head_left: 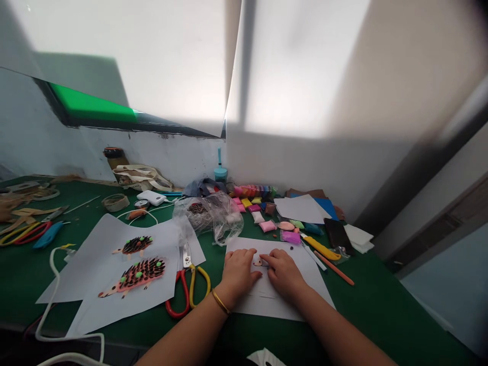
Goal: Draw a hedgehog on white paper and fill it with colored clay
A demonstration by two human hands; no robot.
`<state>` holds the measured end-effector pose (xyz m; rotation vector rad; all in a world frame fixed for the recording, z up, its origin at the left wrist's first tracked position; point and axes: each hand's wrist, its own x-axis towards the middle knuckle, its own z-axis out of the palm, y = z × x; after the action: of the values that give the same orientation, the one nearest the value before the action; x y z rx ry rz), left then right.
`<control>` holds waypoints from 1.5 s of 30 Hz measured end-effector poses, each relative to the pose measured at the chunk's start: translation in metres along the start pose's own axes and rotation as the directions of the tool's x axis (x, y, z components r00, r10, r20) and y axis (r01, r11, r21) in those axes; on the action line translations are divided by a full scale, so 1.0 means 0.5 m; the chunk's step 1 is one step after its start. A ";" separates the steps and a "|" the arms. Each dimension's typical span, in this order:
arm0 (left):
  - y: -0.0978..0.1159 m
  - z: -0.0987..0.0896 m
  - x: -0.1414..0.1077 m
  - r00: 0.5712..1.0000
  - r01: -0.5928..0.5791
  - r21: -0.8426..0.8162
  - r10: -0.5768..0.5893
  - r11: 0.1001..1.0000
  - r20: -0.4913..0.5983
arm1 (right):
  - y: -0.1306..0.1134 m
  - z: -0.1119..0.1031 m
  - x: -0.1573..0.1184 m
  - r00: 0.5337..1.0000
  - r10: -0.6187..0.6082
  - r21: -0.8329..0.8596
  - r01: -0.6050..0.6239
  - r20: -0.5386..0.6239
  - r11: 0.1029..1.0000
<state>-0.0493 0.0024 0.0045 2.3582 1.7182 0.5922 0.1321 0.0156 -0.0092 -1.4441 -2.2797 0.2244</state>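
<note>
A white sheet of paper (284, 307) lies on the green table in front of me. On it, between my hands, is a small pale-pink clay shape (257, 263) with dark dots. My left hand (239, 272) rests on the paper to the left of the shape, thumb and fingers apart, holding nothing visible. The index finger of my right hand (284, 272) points to the shape's right edge and seems to touch it; the other fingers are curled, and whatever lies under them is hidden. A small dark clay ball (292, 248) sits near the sheet's top edge.
Left of the sheet are red-and-yellow scissors (193, 284) and paper bearing two clay hedgehogs (133, 277). Clay packets (268, 226) and a plastic bag (206, 216) lie behind. A yellow cutter (322, 247) and an orange stick (335, 268) lie at the right.
</note>
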 end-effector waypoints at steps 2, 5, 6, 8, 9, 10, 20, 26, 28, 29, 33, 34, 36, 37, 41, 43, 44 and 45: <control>0.001 -0.002 0.000 1.000 0.010 0.003 -0.010 1.000 0.016 | 0.003 -0.001 -0.001 1.000 0.009 0.013 -0.009 -0.017 1.000; 0.001 -0.003 0.000 1.000 0.012 0.000 -0.012 1.000 0.024 | 0.007 -0.003 -0.005 1.000 -0.006 0.032 0.007 -0.021 0.999; 0.001 -0.002 -0.001 1.000 0.009 -0.002 -0.009 1.000 0.016 | 0.007 -0.003 -0.006 1.000 -0.016 0.034 0.016 -0.013 0.999; -0.001 0.000 -0.001 1.000 0.000 -0.006 0.000 1.000 -0.003 | 0.007 -0.003 -0.007 1.000 -0.030 0.034 0.030 0.001 0.999; -0.002 0.001 -0.001 1.000 -0.002 -0.008 0.002 1.000 -0.010 | 0.007 -0.003 -0.008 0.999 -0.034 0.036 0.034 0.005 0.999; -0.003 0.001 0.000 1.000 -0.002 -0.011 0.002 1.000 -0.011 | 0.006 -0.003 -0.008 0.999 -0.035 0.042 0.035 0.004 0.999; -0.040 -0.013 -0.010 0.992 -0.119 0.108 0.121 0.987 -0.016 | 0.086 -0.021 -0.029 0.972 0.219 0.250 -0.191 -0.087 0.949; -0.048 -0.017 -0.011 0.991 -0.129 0.067 0.125 0.989 0.053 | 0.161 -0.045 -0.023 0.914 0.371 0.133 -0.352 -0.167 0.927; -0.048 -0.019 -0.009 0.990 -0.115 0.046 0.111 0.992 0.081 | 0.166 -0.053 -0.010 0.922 0.362 0.014 -0.364 -0.137 0.931; -0.049 -0.019 -0.008 0.990 -0.109 0.036 0.105 0.993 0.093 | 0.166 -0.055 -0.003 0.929 0.349 -0.035 -0.355 -0.125 0.934; -0.053 -0.016 -0.006 0.991 -0.077 0.002 0.076 0.997 0.112 | 0.162 -0.053 0.017 0.945 0.310 -0.104 -0.320 -0.107 0.942; -0.055 -0.014 -0.006 0.991 -0.072 -0.006 0.072 0.997 0.112 | 0.161 -0.052 0.020 0.945 0.309 -0.110 -0.321 -0.107 0.941; -0.057 -0.011 -0.006 0.992 -0.064 -0.019 0.065 0.998 0.106 | 0.163 -0.048 0.022 0.942 0.314 -0.122 -0.327 -0.115 0.937; -0.059 -0.009 -0.006 0.993 -0.062 -0.025 0.064 0.998 0.102 | 0.164 -0.048 0.022 0.941 0.317 -0.128 -0.332 -0.120 0.935; -0.062 -0.004 -0.006 0.994 -0.068 -0.038 0.071 0.997 0.081 | 0.167 -0.051 0.026 0.938 0.319 -0.131 -0.336 -0.136 0.933; -0.060 -0.006 -0.006 0.995 -0.079 -0.035 0.080 0.996 0.051 | 0.162 -0.056 0.027 0.938 0.314 -0.117 -0.332 -0.145 0.936; -0.056 -0.010 -0.006 0.996 -0.081 -0.031 0.082 0.996 0.022 | 0.157 -0.059 0.026 0.937 0.314 -0.111 -0.332 -0.151 0.937; -0.050 -0.014 -0.007 0.996 -0.083 -0.027 0.082 0.996 -0.017 | 0.149 -0.062 0.023 0.936 0.314 -0.091 -0.330 -0.159 0.939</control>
<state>-0.0750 0.0066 0.0013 2.4212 1.6146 0.6455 0.2025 0.0562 -0.0048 -1.8320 -1.9613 0.0831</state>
